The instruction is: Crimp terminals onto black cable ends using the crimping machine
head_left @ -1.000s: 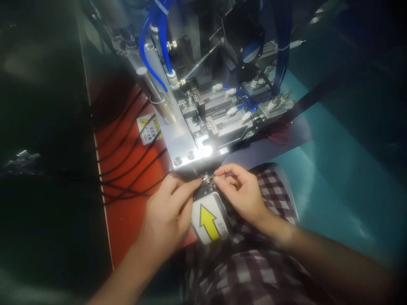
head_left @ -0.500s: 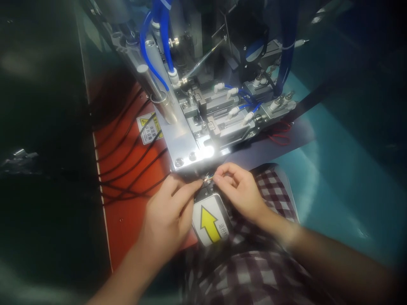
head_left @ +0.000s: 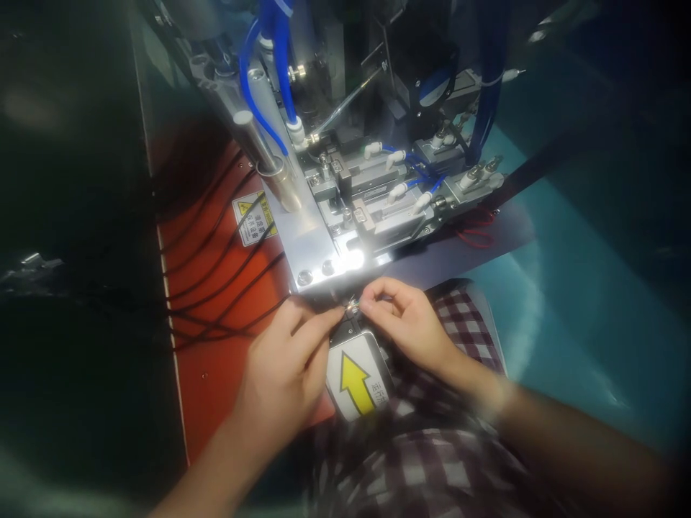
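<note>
Silvery bit (head_left: pixel 353 307) sits btwn left hand (head_left: pixel 287 351) and right hand (head_left: pixel 409 318), by the near edge of the plate (head_left: pixel 306 241). Both are curled nearly closed, prob. bc it's tiny and needs steadying; can't tell if either's actually gripping it tbh.

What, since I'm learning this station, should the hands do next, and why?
I'd probably have the left hand steady the small shiny part before the right hand adjusts anything: the hands are right at it, one on each side, in front of the metal plate, and how it sits is too small to make out.
</note>
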{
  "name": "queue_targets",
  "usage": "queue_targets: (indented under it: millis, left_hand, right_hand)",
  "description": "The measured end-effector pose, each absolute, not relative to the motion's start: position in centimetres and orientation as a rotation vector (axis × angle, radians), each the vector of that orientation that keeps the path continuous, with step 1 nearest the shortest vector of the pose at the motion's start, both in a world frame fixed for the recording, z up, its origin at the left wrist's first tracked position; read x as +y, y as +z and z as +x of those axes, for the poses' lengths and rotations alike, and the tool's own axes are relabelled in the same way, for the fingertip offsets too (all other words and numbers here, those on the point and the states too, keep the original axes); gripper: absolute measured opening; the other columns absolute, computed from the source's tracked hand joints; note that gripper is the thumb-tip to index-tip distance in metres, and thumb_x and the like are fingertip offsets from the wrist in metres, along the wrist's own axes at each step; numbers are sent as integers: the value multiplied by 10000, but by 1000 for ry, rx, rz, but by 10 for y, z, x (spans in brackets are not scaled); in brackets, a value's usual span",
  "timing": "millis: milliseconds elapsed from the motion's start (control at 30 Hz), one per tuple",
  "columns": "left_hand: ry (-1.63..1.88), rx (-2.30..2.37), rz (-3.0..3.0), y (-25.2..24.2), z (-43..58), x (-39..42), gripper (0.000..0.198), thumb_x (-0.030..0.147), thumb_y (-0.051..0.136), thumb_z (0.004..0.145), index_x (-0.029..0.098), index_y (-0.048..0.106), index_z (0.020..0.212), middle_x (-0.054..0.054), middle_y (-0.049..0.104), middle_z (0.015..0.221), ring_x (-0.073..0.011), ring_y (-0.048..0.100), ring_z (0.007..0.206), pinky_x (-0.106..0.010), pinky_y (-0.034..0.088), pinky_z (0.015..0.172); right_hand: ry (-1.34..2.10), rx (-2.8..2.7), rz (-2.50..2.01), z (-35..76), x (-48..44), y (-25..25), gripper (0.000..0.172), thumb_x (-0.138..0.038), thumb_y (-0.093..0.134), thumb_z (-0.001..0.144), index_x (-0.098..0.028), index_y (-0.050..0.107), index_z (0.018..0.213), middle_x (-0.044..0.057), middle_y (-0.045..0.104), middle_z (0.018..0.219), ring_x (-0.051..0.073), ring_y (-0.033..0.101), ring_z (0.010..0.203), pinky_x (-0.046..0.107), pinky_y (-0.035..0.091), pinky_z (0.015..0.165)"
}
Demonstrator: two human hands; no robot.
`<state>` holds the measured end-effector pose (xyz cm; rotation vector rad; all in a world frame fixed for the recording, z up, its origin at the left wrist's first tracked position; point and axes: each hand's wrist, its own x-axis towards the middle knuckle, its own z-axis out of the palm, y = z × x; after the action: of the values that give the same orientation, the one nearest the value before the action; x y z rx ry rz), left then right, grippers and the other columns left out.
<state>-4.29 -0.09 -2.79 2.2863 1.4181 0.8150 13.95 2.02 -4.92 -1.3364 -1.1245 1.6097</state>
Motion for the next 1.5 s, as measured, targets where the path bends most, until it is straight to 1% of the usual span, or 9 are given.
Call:
queue_targets:
  millis: [167, 400, 667, 833, 967, 1067, 1233, 1333, 1500]
  left_hand:
    - [822, 1419, 2279, -27, -43, -1, 270, 52, 534, 867, 161, 663, 1078, -6, 508, 824, -90, 536, 708, -188, 455, 595]
    - [826, 1405, 2287, -28, -43, -1, 275, 40, 543, 862, 148, 662, 1085, -1, 502, 831, -78, 526, 718, -174, 446, 612]
    - [825, 1398, 2312, -27, -42, 0, 265, 31, 541, 865, 124, 659, 1083, 3, 495, 824, -68, 515, 714, -162, 434, 611]
    - [832, 1388, 2300, -26, -41, 0, 259, 31, 541, 867, 118, 660, 1079, 0, 501, 839, -66, 519, 729, -158, 439, 628]
    - [830, 1387, 2301, -25, -41, 0, 257, 27, 538, 869, 124, 658, 1074, 1, 507, 848, -64, 524, 739, -153, 443, 640]
    - [829, 1389, 2297, -25, -41, 0, 264, 30, 544, 869, 126, 656, 1087, 0, 506, 848, -67, 526, 740, -158, 447, 641]
    - [839, 1390, 2289, -27, -42, 0, 265, 26, 548, 866, 120, 659, 1088, -2, 502, 836, -67, 523, 731, -166, 447, 640]
    - [843, 1393, 2289, -27, -42, 0, 267, 29, 548, 866, 125, 661, 1088, -2, 505, 834, -68, 523, 729, -167, 448, 637]
    - [845, 1399, 2282, -28, -42, -1, 264, 34, 541, 869, 127, 666, 1081, -4, 507, 826, -79, 533, 730, -181, 459, 636]
  right_hand:
    - [1686, -1070, -1329, 138, 19, -50, 154, -305, 600, 848, -197, 541, 755, -88, 392, 461, 73, 334, 406, 203, 250, 383]
    - [1675, -1084, -1345, 138, 20, -48, 143, -280, 594, 857, -198, 542, 753, -90, 400, 446, 73, 353, 394, 201, 257, 377]
    - [1688, -1043, -1319, 135, 21, -46, 164, -281, 577, 862, -192, 514, 739, -95, 428, 434, 71, 385, 402, 199, 305, 423]
    - [1777, -1039, -1253, 141, 22, -50, 184, -332, 564, 879, -176, 554, 782, -84, 456, 450, 81, 412, 441, 219, 347, 491]
    - [1762, -999, -1225, 142, 22, -52, 187, -346, 553, 885, -167, 576, 834, -78, 476, 493, 82, 422, 444, 226, 333, 490]
    - [1752, -987, -1219, 140, 22, -50, 194, -344, 549, 883, -165, 575, 812, -72, 487, 516, 75, 423, 440, 226, 328, 486]
    - [1657, -1058, -1282, 138, 24, -45, 176, -317, 559, 874, -170, 572, 779, -78, 457, 476, 84, 433, 442, 223, 340, 476]
    - [1615, -1073, -1334, 137, 24, -44, 142, -271, 581, 852, -171, 571, 752, -82, 442, 461, 80, 418, 427, 216, 321, 447]
    - [1604, -1053, -1369, 134, 24, -44, 143, -243, 581, 851, -173, 561, 728, -87, 418, 446, 76, 397, 420, 213, 309, 432]
